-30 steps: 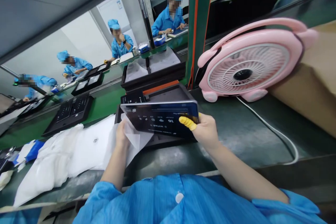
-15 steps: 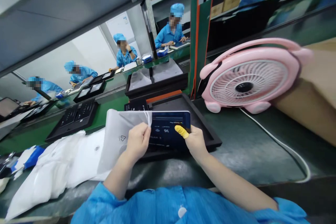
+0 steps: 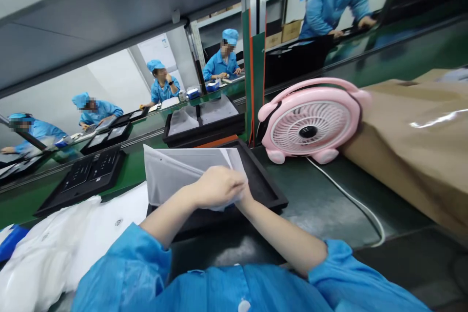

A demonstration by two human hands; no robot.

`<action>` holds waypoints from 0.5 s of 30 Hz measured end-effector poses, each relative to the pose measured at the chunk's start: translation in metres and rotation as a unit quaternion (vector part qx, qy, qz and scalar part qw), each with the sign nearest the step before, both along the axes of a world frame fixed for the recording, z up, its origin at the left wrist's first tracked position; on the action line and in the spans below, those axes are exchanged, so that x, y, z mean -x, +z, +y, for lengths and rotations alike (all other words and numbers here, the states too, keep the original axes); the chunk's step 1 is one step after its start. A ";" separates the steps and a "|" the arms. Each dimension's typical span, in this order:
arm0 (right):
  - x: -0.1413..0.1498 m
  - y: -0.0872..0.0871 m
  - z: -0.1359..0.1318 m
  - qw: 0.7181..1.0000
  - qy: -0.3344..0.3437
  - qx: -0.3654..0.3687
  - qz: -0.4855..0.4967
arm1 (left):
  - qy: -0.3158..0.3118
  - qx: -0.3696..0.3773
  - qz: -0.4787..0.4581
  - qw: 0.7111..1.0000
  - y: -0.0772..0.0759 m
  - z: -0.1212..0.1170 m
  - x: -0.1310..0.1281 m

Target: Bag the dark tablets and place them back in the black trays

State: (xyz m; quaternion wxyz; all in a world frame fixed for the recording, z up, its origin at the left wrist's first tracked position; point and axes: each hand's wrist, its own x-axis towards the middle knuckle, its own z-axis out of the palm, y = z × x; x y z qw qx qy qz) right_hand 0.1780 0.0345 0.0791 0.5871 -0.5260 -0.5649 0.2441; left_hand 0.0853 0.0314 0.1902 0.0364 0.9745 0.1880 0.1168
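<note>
A tablet in a translucent white plastic sleeve [image 3: 183, 170] is held up, tilted, over a black tray [image 3: 272, 190]. Only a dim grey shape of the tablet shows through the film. My left hand [image 3: 217, 186] is closed on the sleeve at its right end, where the film is bunched. Just behind it, my right hand [image 3: 246, 199] is at the same end of the tablet. Its fingers are mostly covered by my left hand and the film. White sleeves [image 3: 106, 219] lie piled at my left, below the held one.
A pink fan [image 3: 309, 129] stands right of the tray, its white cable [image 3: 360, 209] looping over the bench. Farther right is a large brown carton [image 3: 409, 131]. Black trays [image 3: 204, 124] sit beyond the bench on the green line. Several co-workers in blue work across it.
My left hand has drawn the sleeve rightward over the tablet's dark screen and now meets my right hand at the right end. The camera view has turned somewhat right.
</note>
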 end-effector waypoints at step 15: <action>-0.125 0.147 -0.005 0.927 0.286 0.046 -0.238 | 0.246 0.229 -0.378 0.863 0.008 0.049 0.061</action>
